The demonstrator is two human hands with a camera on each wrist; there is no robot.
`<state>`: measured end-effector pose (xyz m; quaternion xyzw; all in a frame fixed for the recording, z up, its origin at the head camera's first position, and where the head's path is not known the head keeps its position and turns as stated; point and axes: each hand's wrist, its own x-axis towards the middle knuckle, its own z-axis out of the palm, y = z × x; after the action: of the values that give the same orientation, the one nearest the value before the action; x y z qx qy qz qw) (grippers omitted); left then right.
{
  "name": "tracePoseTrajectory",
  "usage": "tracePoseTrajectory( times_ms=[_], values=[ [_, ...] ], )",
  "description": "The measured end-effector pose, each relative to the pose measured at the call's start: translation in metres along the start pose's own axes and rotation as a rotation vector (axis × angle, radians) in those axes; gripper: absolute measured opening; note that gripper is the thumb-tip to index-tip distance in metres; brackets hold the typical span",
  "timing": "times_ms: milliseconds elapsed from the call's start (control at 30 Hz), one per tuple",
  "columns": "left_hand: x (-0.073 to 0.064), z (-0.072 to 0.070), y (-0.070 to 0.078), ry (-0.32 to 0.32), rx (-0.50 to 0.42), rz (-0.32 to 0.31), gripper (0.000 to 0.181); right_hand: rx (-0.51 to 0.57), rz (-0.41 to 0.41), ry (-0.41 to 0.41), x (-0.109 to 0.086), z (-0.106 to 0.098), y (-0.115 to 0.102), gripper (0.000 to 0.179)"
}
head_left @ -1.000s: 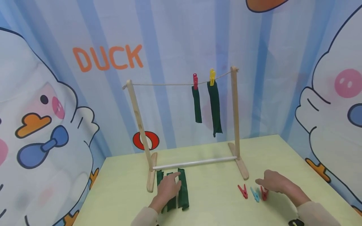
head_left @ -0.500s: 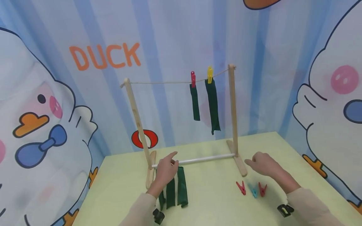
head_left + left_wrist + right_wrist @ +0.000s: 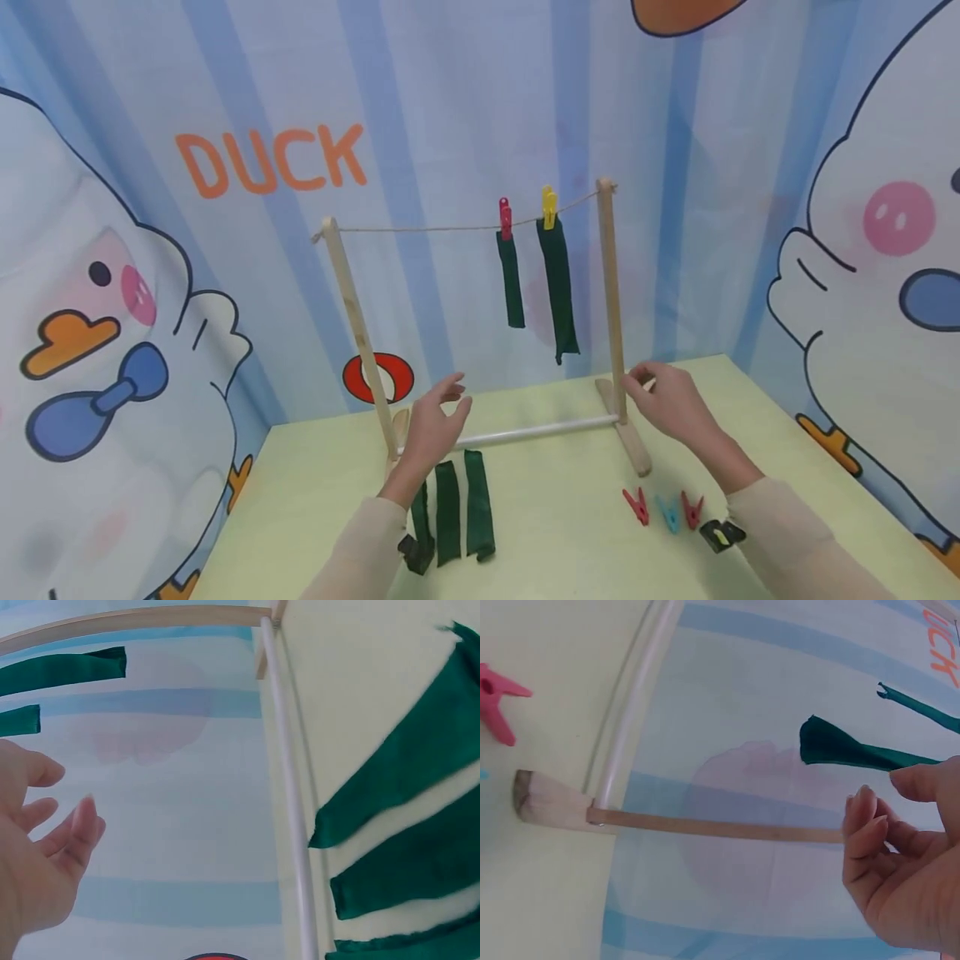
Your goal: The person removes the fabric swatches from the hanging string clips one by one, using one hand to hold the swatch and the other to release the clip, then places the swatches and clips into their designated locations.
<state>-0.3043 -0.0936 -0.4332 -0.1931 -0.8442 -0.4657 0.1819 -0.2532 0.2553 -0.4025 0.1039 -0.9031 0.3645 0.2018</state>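
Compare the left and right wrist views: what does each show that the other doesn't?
Only the left wrist view shows the left hand and three green strips lying on the table. Only the right wrist view shows the right hand, a red clothespin and orange lettering. Both show the white rod, a wooden post and two hanging green strips.

Green strips [image 3: 478, 504] on the desk [image 3: 570, 533]: soft cloth, matt, ragged at one end in the left wrist view. Hanging strips [image 3: 556, 283]: green cloth, matt, lightly creased. Red clothespins [image 3: 641, 512], blue clothespin [image 3: 670, 517], yellow clothespin [image 3: 550, 210]: moulded plastic, smooth. Clothesline [image 3: 420, 229]: thin cord, fibrous-looking, dull. Posts [image 3: 612, 300]: pale, bare-looking wood, grain visible, matt. Stand feet [image 3: 636, 450]: wood, smooth, matt. Crossbar [image 3: 540, 431]: smooth, white, faintly glossy; plastic or painted, not tellable. Desk: smooth, matt, pale yellow. Backdrop [image 3: 465, 100]: printed cloth by appearance, matt, softly rippled. Sleeves [image 3: 780, 521]: plain matt cloth.
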Motion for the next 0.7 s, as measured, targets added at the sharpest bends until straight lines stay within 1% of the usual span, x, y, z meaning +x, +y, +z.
tracePoseTrajectory(
  times_ms=[100,200,300,367,433,533,700],
  values=[
    [0.005,-0.001,0.003,-0.001,-0.048,-0.005,0.042,0.031,-0.055,0.027,0.006,0.0,-0.007,0.027],
    [0.006,-0.003,0.004,0.01,-0.074,-0.011,0.042,0.052,-0.13,0.048,0.01,0.0,-0.012,0.026],
    [0.007,-0.008,0.005,0.033,-0.1,0.002,0.042,0.085,-0.22,0.096,0.016,-0.002,-0.017,0.023],
    [0.009,-0.012,0.007,0.042,-0.116,0.006,0.043,0.113,-0.265,0.124,0.022,-0.004,-0.022,0.022],
    [0.014,-0.014,0.009,0.045,-0.138,0.012,0.043,0.137,-0.293,0.144,0.029,-0.007,-0.029,0.025],
    [0.025,-0.018,0.013,0.046,-0.172,0.013,0.043,0.164,-0.31,0.156,0.04,-0.012,-0.042,0.029],
    [0.046,-0.025,0.026,0.03,-0.223,0.029,0.044,0.202,-0.369,0.188,0.051,-0.013,-0.057,0.034]
  ],
)
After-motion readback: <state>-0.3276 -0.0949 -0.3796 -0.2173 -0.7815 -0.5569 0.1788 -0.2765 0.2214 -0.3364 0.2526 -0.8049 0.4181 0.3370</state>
